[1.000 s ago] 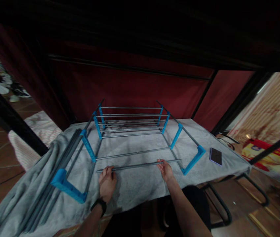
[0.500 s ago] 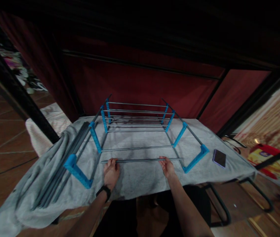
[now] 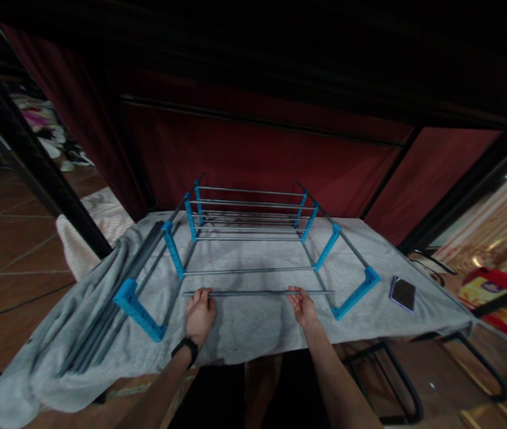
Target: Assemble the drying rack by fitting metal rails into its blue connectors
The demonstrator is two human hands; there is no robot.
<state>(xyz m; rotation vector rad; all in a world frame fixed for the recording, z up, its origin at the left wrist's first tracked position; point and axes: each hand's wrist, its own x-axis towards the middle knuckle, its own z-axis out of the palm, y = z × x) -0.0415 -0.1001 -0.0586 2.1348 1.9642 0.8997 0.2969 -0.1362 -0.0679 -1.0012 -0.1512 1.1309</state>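
Note:
A thin grey metal rod (image 3: 248, 293) lies crosswise between my hands. My left hand (image 3: 199, 313) has its fingers closed around the rod near its left end. My right hand (image 3: 303, 305) pinches it toward the right end. Just beyond stands a rack frame of grey tubes and blue plastic brackets (image 3: 174, 250), with several crossbars (image 3: 253, 270) spanning its two sides. The rod's ends lie close to the frame's lower side tubes; I cannot tell whether they touch. The nearest brackets (image 3: 357, 292) flank my hands.
Several loose grey tubes (image 3: 114, 298) lie bundled at the left on a grey cloth (image 3: 253, 339) covering the table. A phone (image 3: 402, 293) rests at the right. A dark-framed chair (image 3: 396, 375) stands at lower right; a dark red panel (image 3: 262, 161) rises behind.
The camera view has shifted slightly, moving the surroundings a little to the right. Both hands keep their hold on the rod, which stays in nearly the same place.

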